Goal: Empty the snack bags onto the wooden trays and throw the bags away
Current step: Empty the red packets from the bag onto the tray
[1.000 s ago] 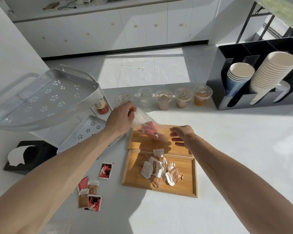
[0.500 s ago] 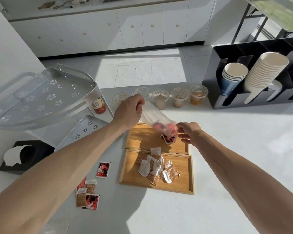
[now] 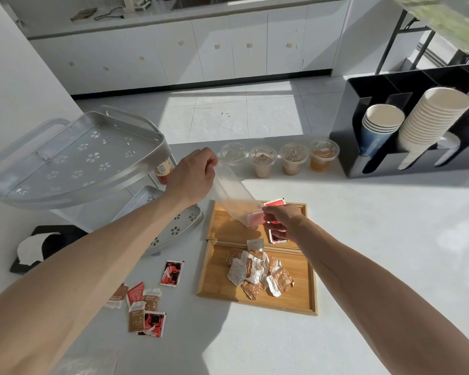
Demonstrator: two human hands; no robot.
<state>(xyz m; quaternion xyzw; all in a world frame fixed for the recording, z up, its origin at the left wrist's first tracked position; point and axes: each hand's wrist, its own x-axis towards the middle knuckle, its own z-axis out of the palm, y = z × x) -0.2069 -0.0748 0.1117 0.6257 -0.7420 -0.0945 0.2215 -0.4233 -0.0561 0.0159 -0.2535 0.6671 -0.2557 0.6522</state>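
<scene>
White desk under strong sunlight carries two wooden trays, one behind the other. The left hand pinches the upper corner of one clear plastic bag, held tilted with its mouth down over the far tray. The right hand is closed on the bag's lower end, fingers curled around the opening, where a blurred red packet shows inside. One red packet lies on the far tray just beyond the right hand, and another red-and-black one shows just below its fingers. The near tray, toward the person from the right hand, holds one pile of brown-and-white packets, too jumbled to count. Loose packets lie on the desk under the left forearm, roughly six. Beyond both hands stand four lidded plastic cups in a row. Two stacks of paper cups sit in a black holder far to the right.
</scene>
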